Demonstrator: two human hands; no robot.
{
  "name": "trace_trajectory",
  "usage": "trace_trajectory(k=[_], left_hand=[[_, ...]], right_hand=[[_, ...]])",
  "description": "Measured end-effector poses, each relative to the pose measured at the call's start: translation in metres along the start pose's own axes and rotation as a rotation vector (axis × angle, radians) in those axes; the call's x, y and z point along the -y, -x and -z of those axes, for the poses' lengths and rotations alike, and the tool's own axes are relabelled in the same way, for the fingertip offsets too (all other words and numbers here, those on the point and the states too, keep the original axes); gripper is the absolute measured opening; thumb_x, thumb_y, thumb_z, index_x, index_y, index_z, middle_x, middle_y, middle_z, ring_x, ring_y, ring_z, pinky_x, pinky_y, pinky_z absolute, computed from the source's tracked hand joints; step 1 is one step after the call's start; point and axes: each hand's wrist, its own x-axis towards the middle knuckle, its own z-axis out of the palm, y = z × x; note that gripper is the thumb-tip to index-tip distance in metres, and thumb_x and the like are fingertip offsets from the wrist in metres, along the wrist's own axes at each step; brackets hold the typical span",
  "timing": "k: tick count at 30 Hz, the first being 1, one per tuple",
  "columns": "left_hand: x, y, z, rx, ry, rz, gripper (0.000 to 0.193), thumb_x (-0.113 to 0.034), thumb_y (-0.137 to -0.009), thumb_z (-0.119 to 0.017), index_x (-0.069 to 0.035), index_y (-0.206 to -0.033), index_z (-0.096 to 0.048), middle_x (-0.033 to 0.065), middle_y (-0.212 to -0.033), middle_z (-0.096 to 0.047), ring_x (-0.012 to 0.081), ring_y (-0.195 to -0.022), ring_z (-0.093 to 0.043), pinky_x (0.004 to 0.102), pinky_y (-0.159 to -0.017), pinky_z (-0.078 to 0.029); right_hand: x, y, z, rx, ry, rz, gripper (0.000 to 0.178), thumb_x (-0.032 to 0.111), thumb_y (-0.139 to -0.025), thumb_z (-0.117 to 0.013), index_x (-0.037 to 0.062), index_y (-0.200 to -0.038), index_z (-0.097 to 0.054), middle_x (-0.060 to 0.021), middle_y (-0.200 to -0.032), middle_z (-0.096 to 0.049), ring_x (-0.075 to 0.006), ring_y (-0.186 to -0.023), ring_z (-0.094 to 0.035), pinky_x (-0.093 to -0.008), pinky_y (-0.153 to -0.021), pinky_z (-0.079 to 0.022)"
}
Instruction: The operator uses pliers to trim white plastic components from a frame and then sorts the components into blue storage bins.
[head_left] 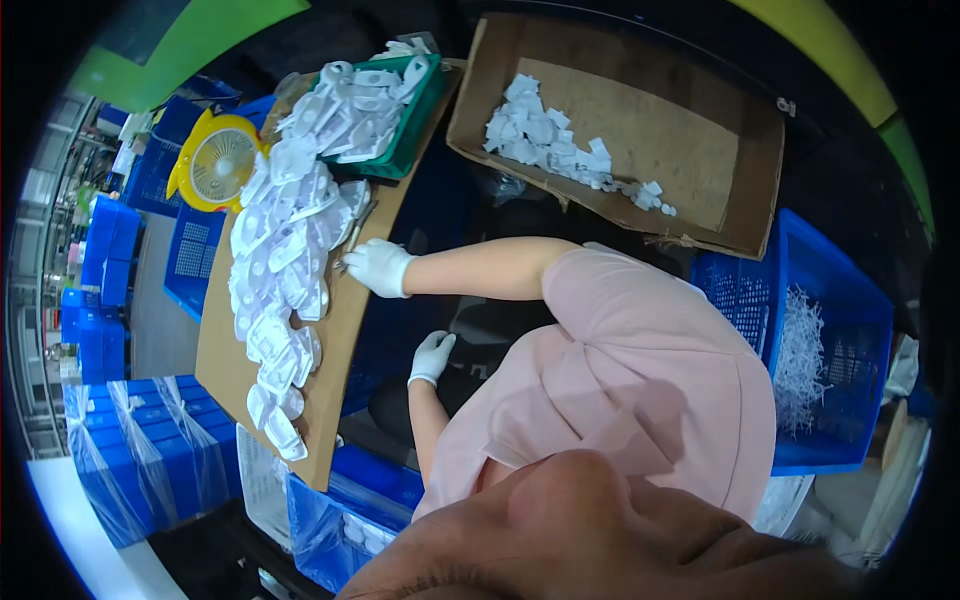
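Note:
My right hand [378, 268], in a white glove, rests at the table's edge beside a heap of white plastic parts [285, 235]. Its fingers are drawn together around a small dark, metallic-looking bit that I cannot make out. Just beyond the fingertips a thin grey tool [360, 224] lies along the edge. Lower down, over my lap, my left hand [432, 357] wears a matching glove. Its fingers are curled, and what they hold, if anything, is hidden. The heap spreads along the brown table [335, 345], and more such parts [365, 95] fill a green bin [408, 150].
A yellow fan [222, 165] stands at the table's far side. Small white pieces lie in a cardboard box [665, 130]. A blue crate [835, 390] holds thin white scraps [800, 360]. Wrapped blue boxes [150, 460] and a plastic-lined blue crate [375, 480] stand near the table.

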Motion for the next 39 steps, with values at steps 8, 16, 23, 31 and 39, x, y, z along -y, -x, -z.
trace_trajectory(k=[8, 16, 23, 31, 39], left_hand=[[0.005, -0.014, -0.007, -0.008, -0.074, 0.038, 0.044, -0.035, -0.086, -0.061, -0.002, -0.113, -0.061, 0.0191, -0.11, -0.064, 0.0324, -0.106, -0.06, 0.0354, -0.09, -0.045], [0.029, -0.011, -0.013, -0.016, -0.195, 0.005, 0.048, -0.038, -0.084, -0.062, -0.003, -0.116, -0.06, 0.0214, -0.113, -0.062, 0.0349, -0.107, -0.058, 0.0387, -0.092, -0.045], [-0.01, -0.022, -0.022, 0.1, -0.409, 0.086, 0.049, -0.039, -0.083, -0.061, -0.004, -0.117, -0.059, 0.021, -0.115, -0.06, 0.0353, -0.108, -0.057, 0.0395, -0.092, -0.045], [-0.037, -0.036, -0.03, 0.106, -0.384, 0.053, 0.049, -0.038, -0.084, -0.06, -0.004, -0.119, -0.058, 0.0187, -0.118, -0.059, 0.0344, -0.109, -0.056, 0.038, -0.093, -0.044], [-0.019, -0.028, -0.02, 0.134, -0.401, 0.084, 0.048, -0.038, -0.084, -0.06, -0.003, -0.118, -0.058, 0.0199, -0.115, -0.059, 0.0345, -0.106, -0.057, 0.0389, -0.092, -0.045]], right_hand=[[-0.027, 0.045, 0.078, -0.296, -0.362, 0.279, 0.024, 0.019, -0.078, -0.063, 0.0067, -0.098, -0.061, -0.0097, -0.108, -0.06, -0.0278, -0.102, -0.057, -0.039, -0.085, -0.046], [-0.206, 0.208, 0.098, -0.129, -0.186, -0.764, 0.047, 0.028, -0.084, -0.058, 0.008, -0.125, -0.051, -0.017, -0.124, -0.05, -0.0341, -0.113, -0.051, -0.0413, -0.094, -0.043], [-0.271, 0.169, 0.05, 0.167, 0.19, -0.534, 0.052, 0.033, -0.085, -0.058, 0.0247, -0.135, -0.044, -0.0078, -0.146, -0.03, -0.033, -0.132, -0.029, -0.0534, -0.098, -0.034], [-0.387, 0.184, -0.013, 0.051, 0.329, -0.659, 0.042, 0.026, -0.084, -0.054, 0.0274, -0.126, -0.052, -0.007, -0.14, -0.036, -0.0294, -0.127, -0.036, -0.0447, -0.093, -0.044], [-0.406, 0.228, 0.027, -0.319, -0.377, -0.711, 0.043, 0.019, -0.077, -0.069, 0.0101, -0.117, -0.058, -0.016, -0.121, -0.055, -0.0348, -0.114, -0.051, -0.0405, -0.097, -0.041]])
